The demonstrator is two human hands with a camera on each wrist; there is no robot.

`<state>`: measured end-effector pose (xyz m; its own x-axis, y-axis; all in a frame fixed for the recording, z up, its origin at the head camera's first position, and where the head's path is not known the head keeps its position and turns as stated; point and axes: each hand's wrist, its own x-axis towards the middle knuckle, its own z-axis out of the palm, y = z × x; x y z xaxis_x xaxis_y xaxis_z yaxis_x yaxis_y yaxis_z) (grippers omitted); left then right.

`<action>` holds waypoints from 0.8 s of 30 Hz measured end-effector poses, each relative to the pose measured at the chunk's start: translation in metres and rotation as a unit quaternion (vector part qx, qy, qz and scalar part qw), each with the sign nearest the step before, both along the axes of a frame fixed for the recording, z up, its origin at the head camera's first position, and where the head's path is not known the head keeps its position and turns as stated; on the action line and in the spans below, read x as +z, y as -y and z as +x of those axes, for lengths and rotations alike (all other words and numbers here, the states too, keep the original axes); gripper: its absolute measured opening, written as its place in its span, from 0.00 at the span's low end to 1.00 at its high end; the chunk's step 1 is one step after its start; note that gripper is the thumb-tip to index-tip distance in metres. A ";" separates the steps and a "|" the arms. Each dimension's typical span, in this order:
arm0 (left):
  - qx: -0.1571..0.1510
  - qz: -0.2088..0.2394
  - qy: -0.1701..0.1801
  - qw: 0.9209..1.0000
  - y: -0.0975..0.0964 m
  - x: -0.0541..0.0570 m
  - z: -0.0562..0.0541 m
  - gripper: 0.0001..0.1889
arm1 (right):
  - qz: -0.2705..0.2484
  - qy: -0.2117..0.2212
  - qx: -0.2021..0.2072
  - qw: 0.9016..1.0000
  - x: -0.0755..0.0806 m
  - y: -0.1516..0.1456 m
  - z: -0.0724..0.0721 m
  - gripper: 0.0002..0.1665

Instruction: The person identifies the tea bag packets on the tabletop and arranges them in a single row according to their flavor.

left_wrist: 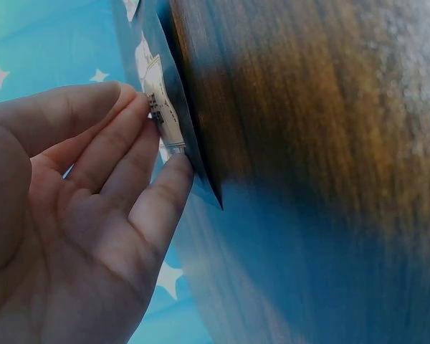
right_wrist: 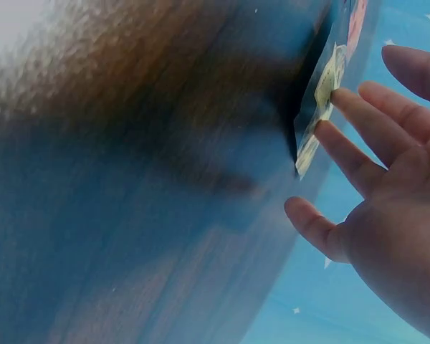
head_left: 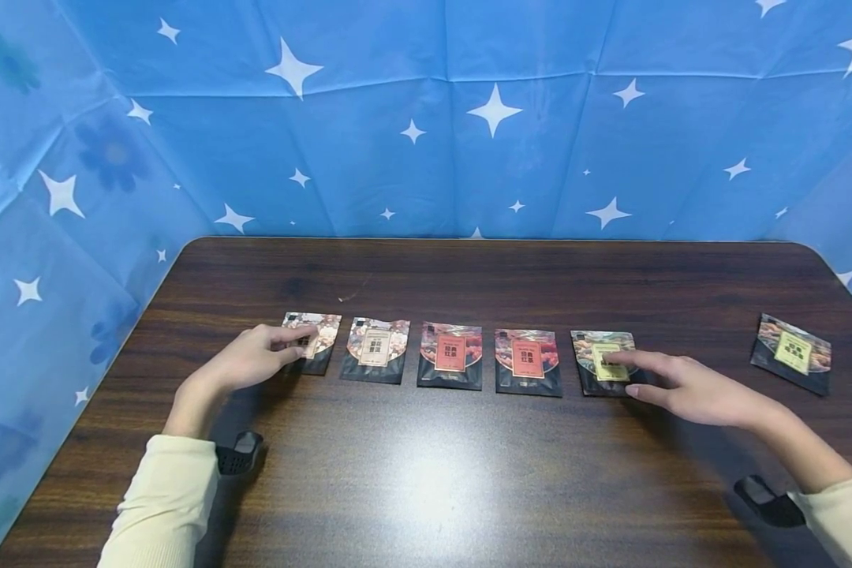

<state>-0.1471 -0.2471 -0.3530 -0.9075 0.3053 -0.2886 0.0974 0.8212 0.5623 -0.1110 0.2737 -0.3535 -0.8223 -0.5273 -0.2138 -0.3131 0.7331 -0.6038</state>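
Note:
Several tea sachets lie in a row on the table. My left hand rests its fingertips on the leftmost one, a dark sachet with a pale floral top. In the left wrist view, the fingers are fairly straight and touch the face of that sachet. At the row's right end, my right hand touches a yellow-labelled sachet with its fingertips. The right wrist view shows those fingers spread and extended against the sachet, with the thumb apart.
Between the hands lie a cream-labelled sachet and two red-labelled ones, left and right. Another yellow-labelled sachet lies tilted at the far right. The dark wooden table meets a blue starred cloth behind.

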 end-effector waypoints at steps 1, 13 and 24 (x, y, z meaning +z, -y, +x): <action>0.000 0.001 0.001 1.000 0.000 0.000 0.000 0.22 | 0.001 0.001 0.001 1.000 0.000 0.001 0.000 0.27; 0.001 0.006 0.002 1.000 0.000 -0.001 0.000 0.22 | 0.000 0.002 0.015 1.000 0.000 0.005 0.004 0.28; -0.004 0.009 -0.006 1.000 0.000 0.001 0.002 0.22 | -0.010 -0.007 0.012 1.000 0.000 0.005 0.004 0.26</action>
<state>-0.1451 -0.2467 -0.3522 -0.9082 0.3172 -0.2730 0.1099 0.8102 0.5758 -0.1073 0.2683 -0.3534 -0.8125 -0.5506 -0.1915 -0.3384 0.7130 -0.6141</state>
